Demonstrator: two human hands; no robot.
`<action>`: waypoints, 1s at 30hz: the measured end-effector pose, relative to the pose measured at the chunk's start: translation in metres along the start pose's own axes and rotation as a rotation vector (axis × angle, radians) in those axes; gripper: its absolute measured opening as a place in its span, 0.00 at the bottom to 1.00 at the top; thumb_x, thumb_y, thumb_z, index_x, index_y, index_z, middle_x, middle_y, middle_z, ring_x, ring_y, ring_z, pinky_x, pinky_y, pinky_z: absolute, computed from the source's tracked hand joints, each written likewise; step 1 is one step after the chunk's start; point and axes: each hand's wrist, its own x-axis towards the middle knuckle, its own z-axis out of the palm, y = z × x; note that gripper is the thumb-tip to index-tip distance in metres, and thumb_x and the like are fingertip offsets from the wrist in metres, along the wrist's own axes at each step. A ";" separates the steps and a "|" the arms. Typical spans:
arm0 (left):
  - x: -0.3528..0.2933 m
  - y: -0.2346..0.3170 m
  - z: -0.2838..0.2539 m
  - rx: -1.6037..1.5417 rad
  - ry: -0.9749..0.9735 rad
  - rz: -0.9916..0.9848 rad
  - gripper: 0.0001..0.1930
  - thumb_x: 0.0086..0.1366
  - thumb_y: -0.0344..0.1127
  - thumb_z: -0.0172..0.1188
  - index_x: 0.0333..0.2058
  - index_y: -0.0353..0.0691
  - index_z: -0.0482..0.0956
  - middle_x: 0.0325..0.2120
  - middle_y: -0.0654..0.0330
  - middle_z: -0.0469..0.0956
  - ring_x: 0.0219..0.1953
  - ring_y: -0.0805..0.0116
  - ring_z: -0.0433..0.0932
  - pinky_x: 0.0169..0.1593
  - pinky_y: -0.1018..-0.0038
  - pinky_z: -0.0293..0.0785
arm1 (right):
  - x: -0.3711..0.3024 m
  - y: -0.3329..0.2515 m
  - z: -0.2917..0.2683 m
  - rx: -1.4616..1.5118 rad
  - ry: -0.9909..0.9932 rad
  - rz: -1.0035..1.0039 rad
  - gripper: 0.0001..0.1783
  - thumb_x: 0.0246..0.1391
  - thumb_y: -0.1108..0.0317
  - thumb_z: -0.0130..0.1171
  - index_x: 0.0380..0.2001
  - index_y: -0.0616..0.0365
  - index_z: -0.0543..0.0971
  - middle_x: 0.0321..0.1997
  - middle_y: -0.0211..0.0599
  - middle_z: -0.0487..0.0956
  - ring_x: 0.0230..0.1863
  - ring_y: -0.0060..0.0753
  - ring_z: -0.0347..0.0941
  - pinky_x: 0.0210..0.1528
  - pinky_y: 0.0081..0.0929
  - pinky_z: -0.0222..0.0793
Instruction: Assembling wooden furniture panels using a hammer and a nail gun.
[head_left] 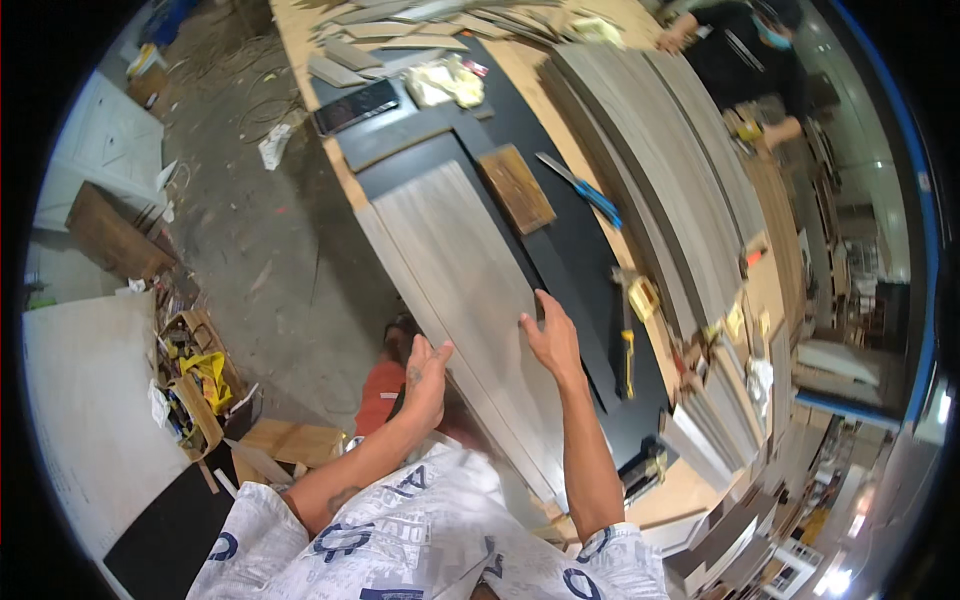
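A long grey wood-grain plank point(450, 250) lies lengthwise in front of me, with a thin lengthwise line near its left edge. My left hand point(426, 385) is closed on its left edge, the thumb on the near side and some fingers hidden. On the opposite edge, my right hand point(553, 343) grips with the thumb over the top face and the index finger along the outer side. Beyond the plank, a brown wooden block point(516, 188) rests on a dark panel point(580, 275). A blue-handled tool point(592, 198) with a flat blade lies right of the block.
To the right are a hammer point(627, 340) with a yellow-black handle and tall stacked grey planks point(655, 165). A phone-like black slab point(357, 108) and crumpled cloth point(445, 82) sit at the far end. A co-worker point(745, 60) stands far right. Scraps fill a box point(195, 370) left.
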 end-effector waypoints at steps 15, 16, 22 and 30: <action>-0.131 -0.154 0.037 -0.036 0.011 -0.008 0.11 0.70 0.37 0.54 0.28 0.52 0.63 0.25 0.75 0.62 0.28 0.79 0.62 0.43 0.76 0.62 | -0.164 0.141 -0.045 0.229 0.130 0.038 0.28 0.56 0.59 0.62 0.56 0.63 0.74 0.53 0.52 0.81 0.56 0.50 0.78 0.58 0.37 0.72; -0.130 -0.151 0.038 -0.035 -0.006 -0.004 0.10 0.70 0.37 0.54 0.29 0.51 0.64 0.25 0.75 0.63 0.29 0.79 0.63 0.43 0.76 0.63 | -0.154 0.132 -0.042 0.245 0.116 0.020 0.28 0.56 0.59 0.62 0.56 0.63 0.74 0.54 0.53 0.81 0.57 0.50 0.77 0.59 0.37 0.71; -0.106 -0.141 0.034 0.020 0.036 0.074 0.05 0.69 0.38 0.54 0.36 0.46 0.74 0.33 0.71 0.76 0.40 0.76 0.74 0.49 0.67 0.66 | -0.087 0.095 -0.024 0.235 0.081 -0.084 0.30 0.54 0.57 0.62 0.56 0.63 0.74 0.56 0.54 0.79 0.58 0.52 0.75 0.61 0.39 0.69; -0.120 -0.161 0.028 0.045 -0.021 -0.177 0.09 0.68 0.40 0.55 0.40 0.43 0.77 0.38 0.66 0.79 0.44 0.71 0.77 0.52 0.66 0.68 | -0.111 0.113 -0.024 0.140 0.061 -0.091 0.30 0.56 0.56 0.61 0.57 0.62 0.74 0.55 0.57 0.78 0.58 0.53 0.75 0.59 0.38 0.69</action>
